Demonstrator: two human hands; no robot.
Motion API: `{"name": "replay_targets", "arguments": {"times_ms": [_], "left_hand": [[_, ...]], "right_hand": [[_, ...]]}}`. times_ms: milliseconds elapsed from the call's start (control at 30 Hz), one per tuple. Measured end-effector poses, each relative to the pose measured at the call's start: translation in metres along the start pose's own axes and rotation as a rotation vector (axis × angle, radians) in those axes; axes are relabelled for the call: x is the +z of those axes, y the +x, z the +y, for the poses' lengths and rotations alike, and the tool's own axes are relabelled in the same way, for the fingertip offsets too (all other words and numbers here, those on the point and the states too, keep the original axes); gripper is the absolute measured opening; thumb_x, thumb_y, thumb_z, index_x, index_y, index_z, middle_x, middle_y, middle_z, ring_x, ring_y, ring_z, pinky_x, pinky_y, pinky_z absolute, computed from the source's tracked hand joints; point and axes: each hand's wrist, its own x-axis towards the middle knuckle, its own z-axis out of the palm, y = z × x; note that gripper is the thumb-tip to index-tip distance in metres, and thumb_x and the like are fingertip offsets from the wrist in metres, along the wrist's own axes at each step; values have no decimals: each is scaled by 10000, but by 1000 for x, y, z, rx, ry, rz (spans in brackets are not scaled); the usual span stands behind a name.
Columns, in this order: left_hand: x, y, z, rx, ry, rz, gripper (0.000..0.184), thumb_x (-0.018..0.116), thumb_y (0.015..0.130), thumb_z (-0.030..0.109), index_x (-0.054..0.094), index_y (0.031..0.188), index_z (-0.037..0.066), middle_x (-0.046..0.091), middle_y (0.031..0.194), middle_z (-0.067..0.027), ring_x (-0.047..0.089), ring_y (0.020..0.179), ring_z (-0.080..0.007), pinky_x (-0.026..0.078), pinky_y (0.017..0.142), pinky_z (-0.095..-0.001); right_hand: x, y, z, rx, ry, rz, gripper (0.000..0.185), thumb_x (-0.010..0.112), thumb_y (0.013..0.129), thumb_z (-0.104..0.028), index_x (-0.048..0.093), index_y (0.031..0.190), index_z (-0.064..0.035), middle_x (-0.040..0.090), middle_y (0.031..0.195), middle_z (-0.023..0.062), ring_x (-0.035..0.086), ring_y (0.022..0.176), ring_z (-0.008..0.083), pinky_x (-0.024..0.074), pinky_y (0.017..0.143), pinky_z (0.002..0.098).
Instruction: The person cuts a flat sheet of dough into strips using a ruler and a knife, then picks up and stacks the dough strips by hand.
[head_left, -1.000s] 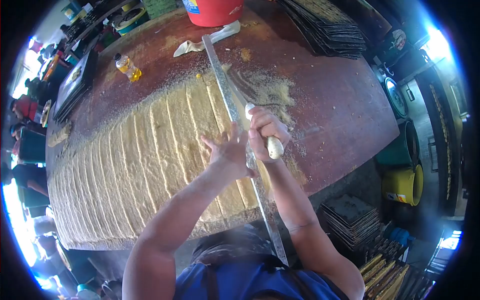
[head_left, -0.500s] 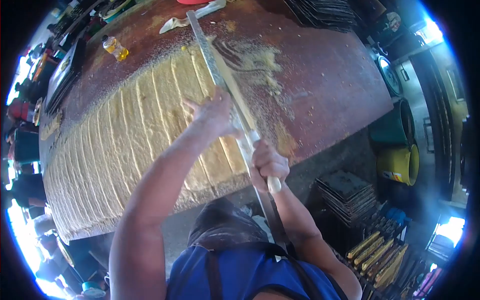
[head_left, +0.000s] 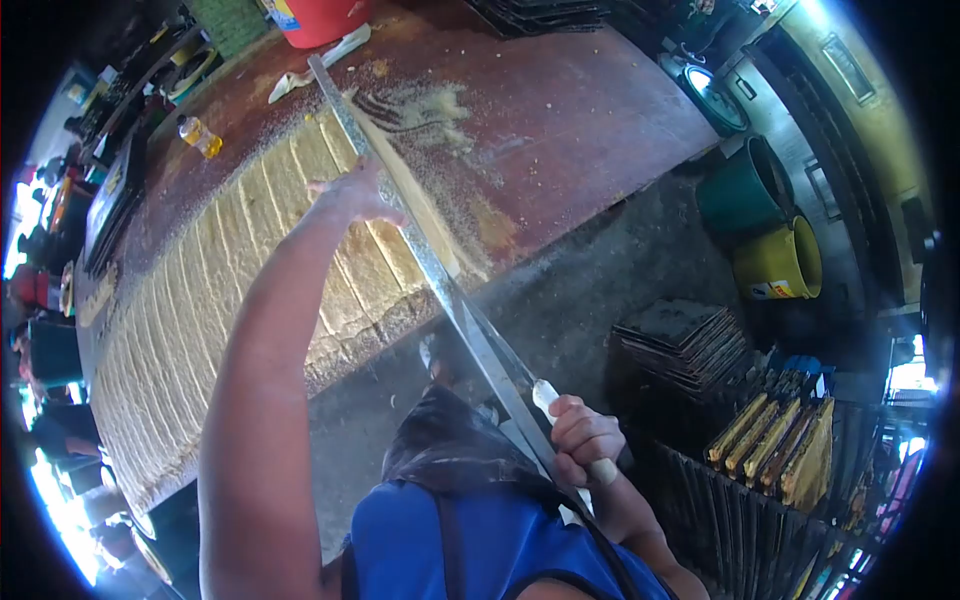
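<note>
A flat slab of pale, crumb-covered dough (head_left: 235, 240), cut across into narrow strips, lies on the table. A long metal straightedge (head_left: 432, 272) runs along its right side and reaches past the near edge toward my body. My left hand (head_left: 358, 192) holds the straightedge down on the dough, some fingers spread to the left and the thumb on the bar. In my right hand (head_left: 588, 440), below the table edge, is a knife with a white handle (head_left: 545, 397). Its thin blade points up and left, close along the straightedge.
The reddish table (head_left: 580, 130) carries crumbs, a bottle of yellow liquid (head_left: 200, 137), a cloth (head_left: 320, 65) and a red bucket (head_left: 318, 22). To the right stand a green bin (head_left: 745, 190), a yellow bucket (head_left: 778, 262), stacked dark trays (head_left: 682, 340) and a tray rack (head_left: 720, 500).
My right hand has drawn the knife toward my body, from over the slab's near edge to beyond the table. My left hand stays on the straightedge. The view has shifted.
</note>
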Motion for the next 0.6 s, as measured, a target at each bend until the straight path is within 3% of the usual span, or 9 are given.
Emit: {"name": "replay_targets", "arguments": {"times_ms": [200, 300, 367, 433, 600], "left_hand": [[-2, -3, -3, 11, 13, -16, 1338, 821, 631, 674, 70, 1593, 126, 57, 1670, -114, 263, 1489, -327, 101, 1157, -741], [-3, 5, -6, 28, 58, -56, 1343, 788, 635, 725, 69, 1591, 116, 39, 1668, -130, 260, 1488, -333, 106, 1153, -747], [-3, 2, -7, 70, 38, -49, 1331, 804, 653, 677, 69, 1587, 78, 25, 1669, -128, 225, 1499, -334, 102, 1128, -778], [-2, 3, -9, 74, 33, -52, 1320, 804, 652, 679, 91, 1585, 76, 43, 1663, -155, 239, 1493, -344, 94, 1116, -792], [0, 11, -16, 123, -14, -67, 1309, 798, 645, 702, 134, 1580, 72, 66, 1649, -201, 261, 1483, -370, 79, 1089, -822]], "right_hand": [[4, 84, 24, -154, 47, 26, 251, 687, 783, -15, 480, 680, -113, 541, 666, 19, 534, 607, 171, 483, 722, 419], [27, 153, 104, -349, 18, -30, 227, 657, 778, 16, 479, 690, -95, 535, 672, 35, 526, 604, 193, 487, 691, 432], [50, 193, 161, -357, 52, -22, 229, 642, 774, 35, 471, 689, -91, 530, 673, 45, 531, 605, 209, 491, 677, 434], [72, 229, 211, -368, 86, -9, 263, 659, 710, 81, 465, 664, -91, 569, 671, 57, 578, 624, 236, 516, 698, 437], [108, 279, 303, -347, 67, 17, 279, 655, 684, 99, 452, 642, -88, 562, 667, 58, 580, 630, 236, 529, 725, 426]]}}
